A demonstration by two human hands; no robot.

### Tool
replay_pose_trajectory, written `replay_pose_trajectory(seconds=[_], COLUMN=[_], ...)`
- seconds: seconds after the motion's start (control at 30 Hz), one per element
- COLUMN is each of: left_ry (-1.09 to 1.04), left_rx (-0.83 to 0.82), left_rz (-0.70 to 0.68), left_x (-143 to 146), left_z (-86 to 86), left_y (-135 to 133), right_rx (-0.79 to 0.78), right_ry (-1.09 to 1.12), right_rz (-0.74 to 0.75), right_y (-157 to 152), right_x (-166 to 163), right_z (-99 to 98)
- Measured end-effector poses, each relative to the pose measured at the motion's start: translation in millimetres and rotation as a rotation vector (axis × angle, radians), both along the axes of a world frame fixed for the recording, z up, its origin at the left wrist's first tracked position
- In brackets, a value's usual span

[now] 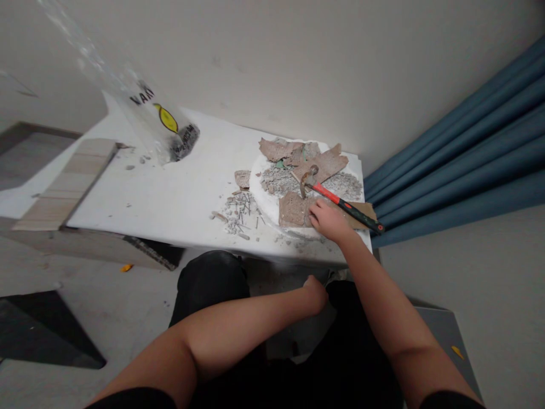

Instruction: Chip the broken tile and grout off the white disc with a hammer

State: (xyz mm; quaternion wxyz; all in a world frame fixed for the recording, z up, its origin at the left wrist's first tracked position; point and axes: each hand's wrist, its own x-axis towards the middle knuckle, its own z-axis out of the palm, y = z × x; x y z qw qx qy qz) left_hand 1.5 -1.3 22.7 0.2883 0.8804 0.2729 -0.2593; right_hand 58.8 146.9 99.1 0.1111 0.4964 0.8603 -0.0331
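My right hand (331, 221) rests over the near part of a round white board (259, 196), its fingers curled at the edge of a rough brown slab (293, 209). What the fingertips pinch, if anything, is hidden. Just beyond it lies a claw hammer (336, 199) with a red and black handle, its head on the broken brown pieces (321, 163) and grey rubble (279, 180). Below the table's front edge, between my knees, is my left hand (315, 294); it is bent downward and its fingers are out of sight.
Several loose nails (242, 210) and crumbs lie left of the board on the white table (179, 199). A clear plastic bag (164, 128) with dark contents stands at the back left. Wood-patterned panel (70, 182) at the left end; blue curtain (460, 142) at right.
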Motion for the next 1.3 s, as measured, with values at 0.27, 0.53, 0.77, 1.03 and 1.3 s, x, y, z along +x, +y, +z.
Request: replay_pose_trajectory(seconds=[0.27,0.53,0.77,1.03,1.3], left_ry=[0.014,0.021,0.010,-0.014,-0.012], left_rx=[0.005,-0.003,-0.001,0.004,-0.007], left_rz=[-0.011,-0.015,-0.003,0.014,0.015], left_x=[0,-1,-1,-1,-1], left_z=[0.5,5.8,8.1,4.2,4.0], left_y=[-1,-1,0,0,-1], right_rx=[0.020,0.026,0.025,0.061,0.044], right_ry=[-0.002,-0.026,-0.073,-0.038,-0.037], right_rz=[-0.041,-0.002,-0.066,-0.027,0.044], right_y=[0,-1,-2,-3,0], right_x=[2,0,-9,-4,4], right_z=[-0.5,-1.4,-1.8,-1.8,-2.0])
